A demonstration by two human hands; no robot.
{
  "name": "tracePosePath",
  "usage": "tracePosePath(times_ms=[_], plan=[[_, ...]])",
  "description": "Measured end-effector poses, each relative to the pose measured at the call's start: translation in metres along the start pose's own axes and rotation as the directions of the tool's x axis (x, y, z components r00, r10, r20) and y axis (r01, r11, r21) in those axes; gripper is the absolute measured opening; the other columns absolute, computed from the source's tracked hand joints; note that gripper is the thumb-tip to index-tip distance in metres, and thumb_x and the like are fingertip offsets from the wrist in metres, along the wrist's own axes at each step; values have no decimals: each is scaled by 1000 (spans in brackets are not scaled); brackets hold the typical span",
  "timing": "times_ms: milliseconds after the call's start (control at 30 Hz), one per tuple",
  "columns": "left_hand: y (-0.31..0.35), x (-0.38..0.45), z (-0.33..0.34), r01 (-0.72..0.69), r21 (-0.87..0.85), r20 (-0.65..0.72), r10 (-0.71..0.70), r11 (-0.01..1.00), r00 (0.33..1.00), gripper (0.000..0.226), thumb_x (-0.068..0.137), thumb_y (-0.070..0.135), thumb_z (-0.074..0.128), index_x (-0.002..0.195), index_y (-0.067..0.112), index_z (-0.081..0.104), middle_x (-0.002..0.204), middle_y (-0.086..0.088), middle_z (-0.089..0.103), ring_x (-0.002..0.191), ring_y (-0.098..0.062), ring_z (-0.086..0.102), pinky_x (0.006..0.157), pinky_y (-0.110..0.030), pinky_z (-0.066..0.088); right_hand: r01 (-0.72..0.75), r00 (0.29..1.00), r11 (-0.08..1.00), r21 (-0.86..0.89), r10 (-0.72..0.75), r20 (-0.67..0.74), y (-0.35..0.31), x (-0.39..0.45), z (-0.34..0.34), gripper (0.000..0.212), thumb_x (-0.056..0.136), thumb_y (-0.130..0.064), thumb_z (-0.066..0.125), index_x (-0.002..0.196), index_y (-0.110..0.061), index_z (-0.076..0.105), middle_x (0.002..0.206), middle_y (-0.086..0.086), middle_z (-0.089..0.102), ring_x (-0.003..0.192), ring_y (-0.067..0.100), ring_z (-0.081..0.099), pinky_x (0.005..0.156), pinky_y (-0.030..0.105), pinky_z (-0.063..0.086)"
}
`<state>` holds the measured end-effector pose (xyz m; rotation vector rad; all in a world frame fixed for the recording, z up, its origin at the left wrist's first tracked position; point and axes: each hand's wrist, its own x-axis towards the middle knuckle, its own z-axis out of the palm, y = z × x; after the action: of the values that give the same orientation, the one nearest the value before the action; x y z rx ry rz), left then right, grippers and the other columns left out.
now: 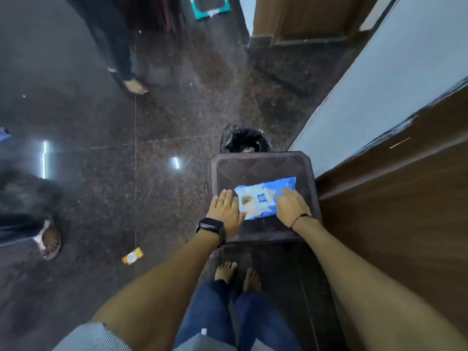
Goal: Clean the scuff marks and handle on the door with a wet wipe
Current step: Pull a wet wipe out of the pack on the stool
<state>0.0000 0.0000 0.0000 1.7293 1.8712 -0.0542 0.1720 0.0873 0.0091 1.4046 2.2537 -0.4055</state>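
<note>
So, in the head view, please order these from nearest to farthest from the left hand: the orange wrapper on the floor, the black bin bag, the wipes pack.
From the left hand:
1. wipes pack, touching it, on the stool.
2. black bin bag, beyond the stool.
3. orange wrapper, on the floor to the left.

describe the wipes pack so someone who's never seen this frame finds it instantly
Find the wooden door on the right. Beside it stands a dark stool. The wipes pack lies flat on the stool's top, between the left hand and right hand, which both touch it. It is the only bright blue and white thing there; the small wrapper on the floor is orange.
</note>
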Motion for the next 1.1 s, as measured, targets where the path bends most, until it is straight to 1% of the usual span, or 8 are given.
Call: tracePosePath(times_ms=[333,500,600,700,800,933,1033,1100], plan=[[31,30,58,-188,18,28,187,982,982,47,89,29,43,131,12,37,148,-19,24,137,-32,19,110,-48,17,27,999,993,111,-30,24,14,44,17,28,90,-7,49,114,2,60,129,17,50,118,34,45,96,41,41],[41,33,66,-134,12,90,133,991,987,56,87,32,45,139,21,26,154,-15,8,141,-35,6,113,-52,8,38,998,991,128,-44,47,6,50,13,15,85,0,51,95,3,61,114,20,58,110,37,49,88,40,42],[44,33,65,-93,12,152,90,996,984,58,87,32,45,140,19,24,155,-13,2,142,-31,0,114,-53,4,-19,995,945,327,50,-87,7,50,2,21,86,2,46,87,9,66,106,22,64,101,38,55,82,38,43],[48,34,59,-61,11,193,58,998,979,55,87,29,45,138,16,28,155,-12,2,142,-31,-1,114,-53,3,-83,945,680,729,285,-158,9,47,-23,18,83,-2,56,77,4,72,85,18,72,77,29,63,64,23,44],[57,37,43,-11,-107,152,27,994,988,47,86,21,46,131,9,38,148,-18,25,137,-33,21,112,-49,20,-125,954,139,982,288,80,14,38,-50,20,76,6,58,62,-5,69,57,3,68,53,12,61,57,21,50],[77,43,7,64,-565,-25,-94,823,995,41,85,7,51,124,0,43,122,-24,53,111,-38,51,92,-41,41,-168,969,-175,970,154,195,22,10,-70,24,80,6,50,63,-4,64,67,12,66,59,22,63,56,28,56],[93,44,-18,9,-659,-87,-87,752,992,19,85,7,54,102,-2,53,108,-23,62,94,-38,60,81,-41,46,-127,958,-538,833,150,243,27,-9,-77,29,85,3,41,65,-6,60,56,5,67,60,21,61,53,25,55],[102,42,-32,-18,-699,-97,-70,715,993,11,87,7,52,87,-2,57,96,-27,65,85,-39,63,77,-45,51,-61,952,-633,771,195,235,33,-24,-81,30,87,2,39,67,-6,59,54,3,67,56,17,60,50,23,55]])
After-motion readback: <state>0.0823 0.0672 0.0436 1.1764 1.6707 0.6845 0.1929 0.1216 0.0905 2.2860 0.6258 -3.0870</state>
